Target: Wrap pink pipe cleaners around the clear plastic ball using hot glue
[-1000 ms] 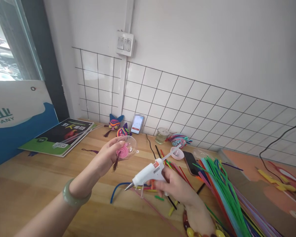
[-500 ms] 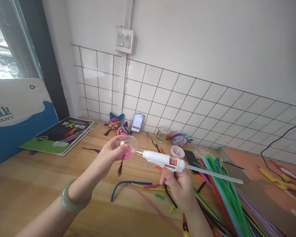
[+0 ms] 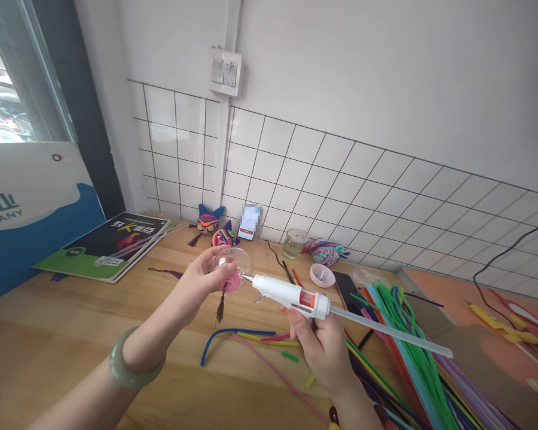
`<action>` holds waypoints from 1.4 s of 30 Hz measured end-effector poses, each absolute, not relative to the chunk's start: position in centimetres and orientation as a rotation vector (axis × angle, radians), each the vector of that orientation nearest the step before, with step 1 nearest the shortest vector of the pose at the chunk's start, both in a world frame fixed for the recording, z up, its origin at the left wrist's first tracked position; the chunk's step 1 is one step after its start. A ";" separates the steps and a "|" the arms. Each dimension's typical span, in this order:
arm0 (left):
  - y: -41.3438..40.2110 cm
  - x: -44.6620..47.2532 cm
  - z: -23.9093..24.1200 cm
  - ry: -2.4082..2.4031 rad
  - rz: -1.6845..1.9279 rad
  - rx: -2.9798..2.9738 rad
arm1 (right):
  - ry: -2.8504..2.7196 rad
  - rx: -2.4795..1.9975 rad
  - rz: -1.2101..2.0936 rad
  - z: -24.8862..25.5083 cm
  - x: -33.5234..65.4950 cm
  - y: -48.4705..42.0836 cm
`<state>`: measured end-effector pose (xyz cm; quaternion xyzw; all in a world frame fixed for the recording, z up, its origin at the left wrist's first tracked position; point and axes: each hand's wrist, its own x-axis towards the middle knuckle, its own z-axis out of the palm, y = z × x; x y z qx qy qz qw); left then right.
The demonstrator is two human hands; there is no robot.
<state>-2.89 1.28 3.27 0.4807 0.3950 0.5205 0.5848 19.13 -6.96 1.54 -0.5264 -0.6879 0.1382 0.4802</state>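
Shell [image 3: 242, 260], clear and round, mid-scene above the near table [image 3: 72, 352]: holds it in left hand [image 3: 195, 286], clamped between thumb and fingers. Pink coil [image 3: 232, 283] at its lower part, cannot tell whether inside or on the surface, with dark tassel [image 3: 220, 306] just below. Wears green bangle [image 3: 134, 367] around left wrist.

In right hand [image 3: 325, 343], grips glue gun [image 3: 282, 292] by the handle, fingers closed around it. Aims nozzle [image 3: 247, 278] left at the coil; just beside or touching, cannot tell which. From the back of the gun, clear glue stick [image 3: 394, 333] out to the right, tilted down over a thick bundle of pipe cleaners [image 3: 407, 322], green, blue and red among them.

Below the gun, on the table, bent blue pipe cleaner [image 3: 224, 333], pink strand [image 3: 278, 374] aslant and short green piece [image 3: 289, 356].

Along the far side, left to right: black and green book [image 3: 103, 251], two striped dolls [image 3: 210, 222], upright phone [image 3: 250, 224], glass jar [image 3: 295, 245] and yarn bundle [image 3: 327, 252]. Nearer, pale bowl [image 3: 314, 279] with small bits inside, left of black phone [image 3: 347, 292]. Behind, wall with dark grid lines and white switch [image 3: 226, 73].
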 end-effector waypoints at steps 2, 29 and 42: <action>1.3 -2.9 3.3 0.916 1.220 1.118 | -1.681 -1.291 0.334 1.5 19.2 -6.9; 1.1 -2.8 3.4 0.932 1.163 1.146 | -1.703 -1.284 0.316 1.5 19.2 -6.9; 1.1 -2.7 3.4 0.926 1.159 1.137 | -1.670 -1.304 0.396 1.4 19.2 -7.0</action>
